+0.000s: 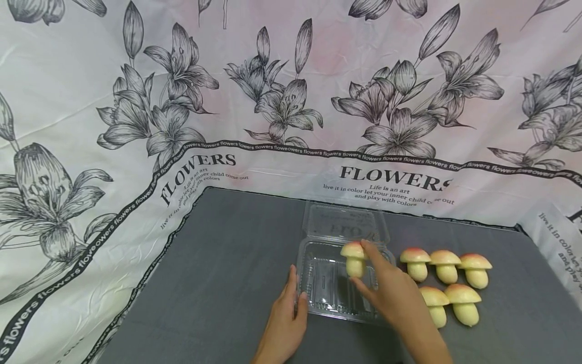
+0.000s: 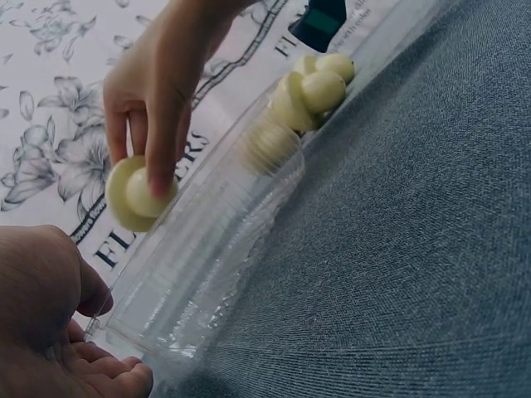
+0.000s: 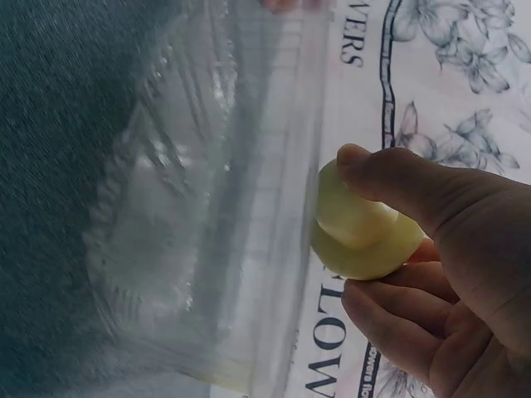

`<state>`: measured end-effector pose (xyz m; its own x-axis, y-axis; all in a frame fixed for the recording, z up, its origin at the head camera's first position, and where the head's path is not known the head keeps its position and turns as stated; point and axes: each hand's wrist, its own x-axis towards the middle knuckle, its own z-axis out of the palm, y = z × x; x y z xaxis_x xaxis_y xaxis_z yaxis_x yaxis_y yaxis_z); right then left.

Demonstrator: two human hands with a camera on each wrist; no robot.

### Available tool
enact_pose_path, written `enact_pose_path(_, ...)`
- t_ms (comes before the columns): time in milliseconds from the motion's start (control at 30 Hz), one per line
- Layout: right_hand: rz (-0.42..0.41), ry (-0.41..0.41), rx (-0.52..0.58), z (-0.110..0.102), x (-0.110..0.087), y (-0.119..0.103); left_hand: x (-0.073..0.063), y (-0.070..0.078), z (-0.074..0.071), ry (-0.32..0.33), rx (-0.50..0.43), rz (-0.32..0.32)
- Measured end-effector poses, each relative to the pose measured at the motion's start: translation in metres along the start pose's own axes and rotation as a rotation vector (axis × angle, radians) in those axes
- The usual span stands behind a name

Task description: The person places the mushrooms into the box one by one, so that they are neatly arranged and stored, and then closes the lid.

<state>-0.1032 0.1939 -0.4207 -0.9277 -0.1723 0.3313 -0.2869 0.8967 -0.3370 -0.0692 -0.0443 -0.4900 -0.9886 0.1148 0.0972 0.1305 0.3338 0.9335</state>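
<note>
My right hand (image 1: 386, 285) pinches a mushroom-shaped bun (image 1: 354, 260) with a reddish-topped cap and pale stem, thumb on the stem and fingers at the cap. It is held above an open clear plastic clamshell box (image 1: 318, 309). In the right wrist view the bun (image 3: 357, 220) is beside the box wall (image 3: 282, 207). My left hand (image 1: 284, 318) holds the box's left edge; in the left wrist view the thumb (image 2: 95, 290) and fingers lie on either side of the rim.
Several more mushroom-shaped buns (image 1: 446, 265) stand in two rows right of the box on the grey cloth (image 1: 236, 253). The box's lid (image 1: 341, 222) lies folded back behind it. A white flower-printed cloth (image 1: 273, 167) rises at the back and sides.
</note>
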Motion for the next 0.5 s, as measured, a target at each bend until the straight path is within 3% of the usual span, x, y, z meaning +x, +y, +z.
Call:
enact_pose_path(233, 0.012, -0.064, 0.028, 0.015, 0.001, -0.009, 0.0, 0.0, -0.001, 0.014, 0.029, -0.008)
enact_pose_path(500, -0.01, -0.066, -0.005, 0.032, 0.0, -0.016, 0.001, 0.0, -0.001, -0.007, 0.022, -0.003)
